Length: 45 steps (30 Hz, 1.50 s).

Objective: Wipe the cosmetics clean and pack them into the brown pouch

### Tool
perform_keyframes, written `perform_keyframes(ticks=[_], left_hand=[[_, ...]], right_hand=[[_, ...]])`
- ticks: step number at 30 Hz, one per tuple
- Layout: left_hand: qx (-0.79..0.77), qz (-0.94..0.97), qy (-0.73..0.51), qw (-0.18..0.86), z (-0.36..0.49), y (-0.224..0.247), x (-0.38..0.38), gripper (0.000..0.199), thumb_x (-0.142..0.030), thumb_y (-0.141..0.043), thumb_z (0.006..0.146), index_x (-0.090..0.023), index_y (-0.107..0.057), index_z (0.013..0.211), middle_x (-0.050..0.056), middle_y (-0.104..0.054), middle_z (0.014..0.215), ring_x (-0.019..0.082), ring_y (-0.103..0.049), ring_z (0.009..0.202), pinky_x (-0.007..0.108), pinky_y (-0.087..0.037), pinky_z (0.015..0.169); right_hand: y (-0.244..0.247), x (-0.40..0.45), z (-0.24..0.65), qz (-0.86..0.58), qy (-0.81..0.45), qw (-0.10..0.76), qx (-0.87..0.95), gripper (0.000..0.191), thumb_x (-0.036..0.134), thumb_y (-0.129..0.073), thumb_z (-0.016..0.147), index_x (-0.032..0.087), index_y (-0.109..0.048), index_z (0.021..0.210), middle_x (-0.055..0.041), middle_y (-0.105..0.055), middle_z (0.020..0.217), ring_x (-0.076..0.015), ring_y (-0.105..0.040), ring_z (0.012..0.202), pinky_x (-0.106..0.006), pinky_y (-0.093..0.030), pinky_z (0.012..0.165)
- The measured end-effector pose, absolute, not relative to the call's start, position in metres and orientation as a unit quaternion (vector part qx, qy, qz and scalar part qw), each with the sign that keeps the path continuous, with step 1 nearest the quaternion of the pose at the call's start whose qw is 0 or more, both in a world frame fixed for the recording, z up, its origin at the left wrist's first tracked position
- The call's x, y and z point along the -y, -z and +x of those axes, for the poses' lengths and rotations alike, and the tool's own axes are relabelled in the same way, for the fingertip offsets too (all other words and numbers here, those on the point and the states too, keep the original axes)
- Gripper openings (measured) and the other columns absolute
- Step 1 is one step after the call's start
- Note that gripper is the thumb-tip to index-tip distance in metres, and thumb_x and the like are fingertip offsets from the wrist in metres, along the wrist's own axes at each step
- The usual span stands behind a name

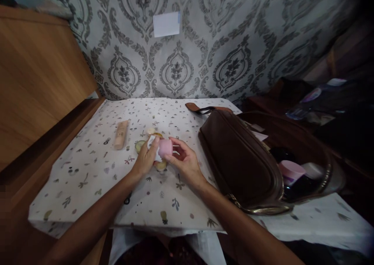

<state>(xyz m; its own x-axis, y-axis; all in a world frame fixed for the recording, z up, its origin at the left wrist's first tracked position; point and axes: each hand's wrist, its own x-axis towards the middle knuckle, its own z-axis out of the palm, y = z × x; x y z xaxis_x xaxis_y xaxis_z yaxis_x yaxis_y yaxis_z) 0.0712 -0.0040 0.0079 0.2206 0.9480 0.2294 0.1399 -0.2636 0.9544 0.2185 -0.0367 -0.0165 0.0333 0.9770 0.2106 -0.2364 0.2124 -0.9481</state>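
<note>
Over the middle of the cloth-covered table, both hands meet around a small pink cylindrical container [165, 147]. My right hand [187, 160] grips its right side between thumb and fingertips. Closed around a crumpled white wipe [151, 142], my left hand [148, 155] presses it against the container's left side. Partly hidden beneath and behind the hands are several small round items, among them a green one [140, 146] and a yellowish one [160, 165]; their kind cannot be made out. A beige tube [120, 135] lies to the left, apart from the hands.
A brown zippered bag [242, 159] lies unzipped on the right, with another pink container [291, 170] and dark items inside. Its strap [198, 108] reaches toward the back. A wooden cabinet [41, 62] stands at left. Patterned wallpaper with a white card [166, 24] rises behind the table.
</note>
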Motion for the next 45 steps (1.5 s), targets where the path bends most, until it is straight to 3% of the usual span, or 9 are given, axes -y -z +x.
perform_keyframes(ticks=[5, 13, 19, 23, 27, 30, 36, 41, 45], left_hand=[[-0.449, 0.612, -0.523, 0.387, 0.071, -0.005, 0.002, 0.046, -0.059, -0.047, 0.095, -0.018, -0.060, 0.078, -0.001, -0.055, 0.068, 0.014, -0.052, 0.065, 0.025, -0.042, 0.061], [-0.369, 0.526, -0.585, 0.494, 0.079, -0.014, 0.013, 0.029, -0.049, -0.065, 0.087, -0.019, -0.062, 0.087, 0.000, -0.064, 0.087, 0.015, -0.061, 0.079, 0.022, -0.047, 0.068], [-0.360, 0.494, -0.534, 0.584, 0.106, -0.046, 0.034, 0.036, -0.047, -0.078, 0.071, -0.020, -0.062, 0.089, -0.001, -0.064, 0.080, 0.015, -0.063, 0.070, 0.022, -0.049, 0.061], [-0.350, 0.574, -0.453, 0.585, 0.131, -0.068, 0.046, 0.038, -0.050, -0.074, 0.075, -0.021, -0.062, 0.096, -0.002, -0.061, 0.074, 0.014, -0.059, 0.062, 0.022, -0.046, 0.053], [-0.284, 0.727, -0.381, 0.495, 0.161, -0.090, 0.049, 0.029, -0.047, -0.061, 0.089, -0.021, -0.062, 0.102, 0.001, -0.064, 0.080, 0.016, -0.061, 0.069, 0.025, -0.049, 0.061], [-0.193, 0.849, -0.372, 0.321, 0.185, -0.102, 0.044, 0.023, -0.036, -0.050, 0.096, -0.020, -0.064, 0.106, 0.003, -0.064, 0.086, 0.017, -0.062, 0.078, 0.027, -0.050, 0.071], [-0.113, 0.954, -0.275, -0.045, 0.223, -0.115, 0.017, 0.052, -0.007, -0.042, 0.083, -0.024, -0.061, 0.129, 0.009, -0.061, 0.130, 0.028, -0.055, 0.118, 0.040, -0.051, 0.093], [-0.087, 0.983, -0.151, -0.057, 0.233, -0.130, 0.002, 0.070, 0.000, -0.041, 0.073, -0.031, -0.061, 0.133, 0.003, -0.066, 0.129, 0.027, -0.056, 0.121, 0.039, -0.052, 0.093], [-0.095, 0.984, -0.144, -0.037, 0.232, -0.138, 0.001, 0.066, -0.002, -0.041, 0.069, -0.030, -0.065, 0.124, 0.003, -0.069, 0.123, 0.028, -0.060, 0.117, 0.039, -0.053, 0.090]], right_hand=[[0.017, 0.036, 0.218, -0.336, -0.549, 0.595, 0.481, 0.063, 0.038, -0.089, 0.063, 0.026, -0.061, 0.118, -0.0046, -0.063, 0.117, -0.0181, -0.062, 0.102, -0.033, -0.057, 0.087], [0.003, 0.053, 0.225, -0.267, -0.569, 0.595, 0.501, 0.065, 0.035, -0.091, 0.061, 0.029, -0.064, 0.120, -0.0042, -0.062, 0.122, -0.0160, -0.060, 0.106, -0.028, -0.056, 0.084], [-0.033, 0.091, 0.256, -0.271, -0.468, 0.596, 0.594, 0.063, 0.035, -0.087, 0.071, 0.030, -0.064, 0.129, -0.0061, -0.056, 0.131, -0.0177, -0.057, 0.118, -0.029, -0.055, 0.091], [-0.057, 0.121, 0.285, -0.282, -0.355, 0.591, 0.667, 0.066, 0.030, -0.085, 0.074, 0.031, -0.060, 0.135, -0.0071, -0.058, 0.129, -0.0189, -0.056, 0.120, -0.030, -0.055, 0.092], [-0.075, 0.149, 0.318, -0.318, -0.266, 0.584, 0.697, 0.067, 0.031, -0.084, 0.075, 0.027, -0.059, 0.137, -0.0090, -0.059, 0.130, -0.0199, -0.057, 0.120, -0.035, -0.050, 0.101], [-0.084, 0.170, 0.340, -0.352, -0.217, 0.577, 0.704, 0.066, 0.034, -0.084, 0.076, 0.023, -0.060, 0.136, -0.0095, -0.061, 0.125, -0.0205, -0.059, 0.117, -0.037, -0.049, 0.103], [-0.091, 0.208, 0.374, -0.440, -0.164, 0.559, 0.684, 0.061, 0.030, -0.082, 0.079, 0.033, -0.060, 0.135, -0.0061, -0.065, 0.125, -0.0234, -0.063, 0.115, -0.037, -0.053, 0.099], [-0.102, 0.199, 0.411, -0.496, -0.100, 0.612, 0.608, 0.058, 0.033, -0.078, 0.081, 0.028, -0.058, 0.135, -0.0071, -0.066, 0.122, -0.0238, -0.065, 0.108, -0.035, -0.056, 0.089], [-0.117, 0.162, 0.442, -0.576, 0.025, 0.511, 0.638, 0.055, 0.033, -0.078, 0.080, 0.018, -0.059, 0.130, -0.0098, -0.064, 0.122, -0.0240, -0.063, 0.106, -0.036, -0.051, 0.092]])
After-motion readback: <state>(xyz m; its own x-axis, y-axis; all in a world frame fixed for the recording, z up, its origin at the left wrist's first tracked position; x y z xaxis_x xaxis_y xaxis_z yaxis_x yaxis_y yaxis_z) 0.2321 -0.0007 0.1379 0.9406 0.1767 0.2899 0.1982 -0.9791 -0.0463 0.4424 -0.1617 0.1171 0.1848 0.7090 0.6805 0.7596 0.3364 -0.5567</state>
